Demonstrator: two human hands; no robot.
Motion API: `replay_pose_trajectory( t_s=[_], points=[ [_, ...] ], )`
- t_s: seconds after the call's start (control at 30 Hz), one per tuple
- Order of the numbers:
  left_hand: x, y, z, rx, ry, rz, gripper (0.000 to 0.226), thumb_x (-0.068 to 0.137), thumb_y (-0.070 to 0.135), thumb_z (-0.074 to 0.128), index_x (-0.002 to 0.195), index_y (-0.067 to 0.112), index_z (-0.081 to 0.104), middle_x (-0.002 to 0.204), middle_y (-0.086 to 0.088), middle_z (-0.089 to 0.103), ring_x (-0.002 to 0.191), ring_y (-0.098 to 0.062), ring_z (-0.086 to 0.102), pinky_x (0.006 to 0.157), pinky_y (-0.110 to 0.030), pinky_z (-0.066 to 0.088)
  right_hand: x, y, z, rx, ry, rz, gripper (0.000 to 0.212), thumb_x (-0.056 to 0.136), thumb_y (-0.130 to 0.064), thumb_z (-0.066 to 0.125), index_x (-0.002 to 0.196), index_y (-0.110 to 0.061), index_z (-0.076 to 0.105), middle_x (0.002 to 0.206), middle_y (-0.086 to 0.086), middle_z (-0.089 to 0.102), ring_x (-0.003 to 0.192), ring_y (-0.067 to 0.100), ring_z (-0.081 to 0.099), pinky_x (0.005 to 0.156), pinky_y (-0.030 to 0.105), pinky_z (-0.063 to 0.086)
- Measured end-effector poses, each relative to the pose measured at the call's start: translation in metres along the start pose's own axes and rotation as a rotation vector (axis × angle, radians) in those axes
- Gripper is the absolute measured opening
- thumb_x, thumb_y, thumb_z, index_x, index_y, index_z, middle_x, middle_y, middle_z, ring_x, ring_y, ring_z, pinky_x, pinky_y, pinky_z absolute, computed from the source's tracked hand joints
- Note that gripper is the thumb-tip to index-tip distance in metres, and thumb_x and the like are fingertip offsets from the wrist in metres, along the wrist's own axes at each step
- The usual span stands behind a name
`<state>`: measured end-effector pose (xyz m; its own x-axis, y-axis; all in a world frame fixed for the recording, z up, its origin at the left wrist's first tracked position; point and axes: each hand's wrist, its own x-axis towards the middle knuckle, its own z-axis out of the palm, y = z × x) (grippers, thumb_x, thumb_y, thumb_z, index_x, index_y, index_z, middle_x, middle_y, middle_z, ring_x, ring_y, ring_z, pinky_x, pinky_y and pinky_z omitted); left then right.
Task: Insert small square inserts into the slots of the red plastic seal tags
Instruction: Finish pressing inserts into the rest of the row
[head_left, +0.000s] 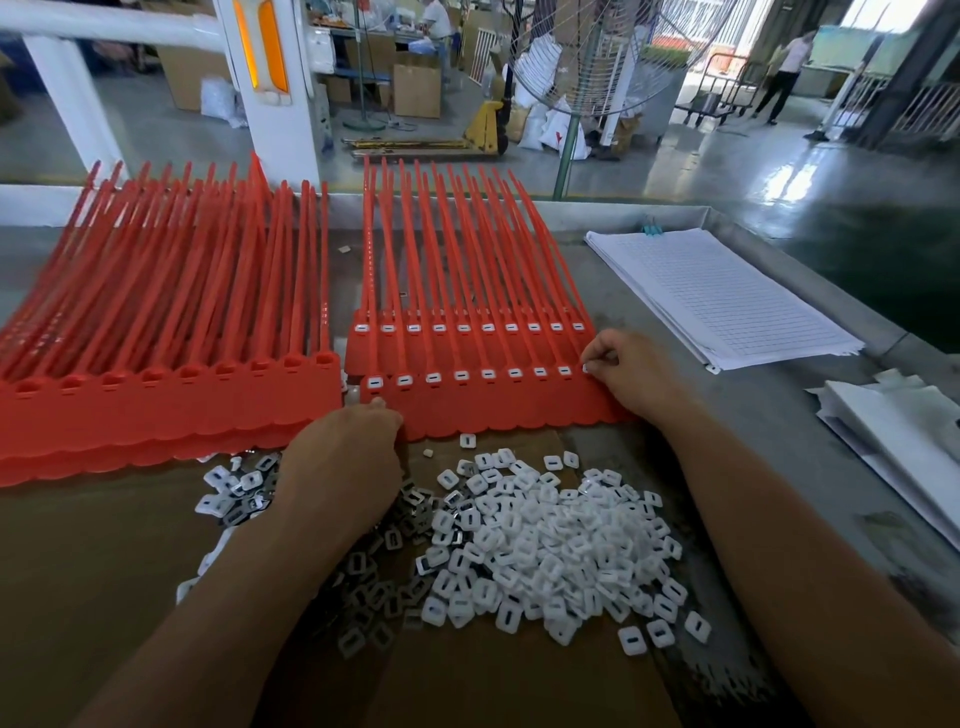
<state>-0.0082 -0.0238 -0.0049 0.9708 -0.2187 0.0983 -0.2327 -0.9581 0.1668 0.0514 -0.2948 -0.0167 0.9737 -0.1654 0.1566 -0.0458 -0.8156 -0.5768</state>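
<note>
Slotted white square inserts (545, 545), smooth red tags (493, 410)

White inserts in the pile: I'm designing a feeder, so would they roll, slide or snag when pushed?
Probably slide, not roll: the inserts are flat squares lying mostly on their faces. Likely very light, since the right hand merely pinches one. They may snag, being heaped and overlapping on the cardboard.
</note>
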Motion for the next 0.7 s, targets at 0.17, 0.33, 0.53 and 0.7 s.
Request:
replay_pose_trajectory(
  t_s=[0.17, 0.33, 0.53, 0.7],
  points=[
    [-0.001, 0.000, 0.001, 0.001, 0.008, 0.004, 0.039, 0.087, 0.008, 0.037, 0.120, 0.019, 0.055, 0.128, 0.003, 0.053, 0.112, -0.017, 0.053, 0.088, -0.029, 0.044, 0.000, -0.002, -0.004, 0.017, -0.006, 0.001, 0.024, 0.079, -0.005, 0.067, 0.068, -0.025, 0.058, 0.075, -0.012, 0.054, 0.077, 0.006, 0.049, 0.070, 0.018, 0.032],
    [0.000, 0.000, 0.001, 0.001, 0.013, 0.005, 0.041, 0.088, 0.007, 0.038, 0.123, 0.020, 0.053, 0.131, 0.004, 0.051, 0.114, -0.017, 0.051, 0.089, -0.029, 0.043, 0.005, -0.007, -0.006, 0.123, -0.005, 0.125, 0.027, 0.073, 0.001, 0.071, 0.093, -0.010, 0.056, 0.075, -0.002, 0.057, 0.076, 0.016, 0.055, 0.075, 0.027, 0.043],
    [-0.001, -0.001, 0.002, -0.009, 0.039, 0.010, 0.039, 0.088, 0.007, 0.037, 0.120, 0.019, 0.055, 0.128, 0.002, 0.054, 0.110, -0.017, 0.054, 0.088, -0.028, 0.044, 0.016, -0.018, -0.014, 0.054, -0.075, 0.228, 0.029, 0.069, 0.002, 0.075, 0.075, -0.016, 0.052, 0.100, 0.014, 0.065, 0.098, 0.027, 0.061, 0.092, 0.039, 0.047],
    [-0.001, -0.001, 0.002, -0.006, 0.048, 0.015, 0.039, 0.089, 0.008, 0.037, 0.123, 0.020, 0.053, 0.129, 0.002, 0.053, 0.111, -0.016, 0.054, 0.089, -0.028, 0.044, 0.016, -0.018, -0.013, 0.040, -0.063, 0.239, 0.035, 0.070, -0.001, 0.075, 0.068, -0.024, 0.049, 0.101, 0.011, 0.064, 0.097, 0.025, 0.059, 0.087, 0.034, 0.047]
  ],
)
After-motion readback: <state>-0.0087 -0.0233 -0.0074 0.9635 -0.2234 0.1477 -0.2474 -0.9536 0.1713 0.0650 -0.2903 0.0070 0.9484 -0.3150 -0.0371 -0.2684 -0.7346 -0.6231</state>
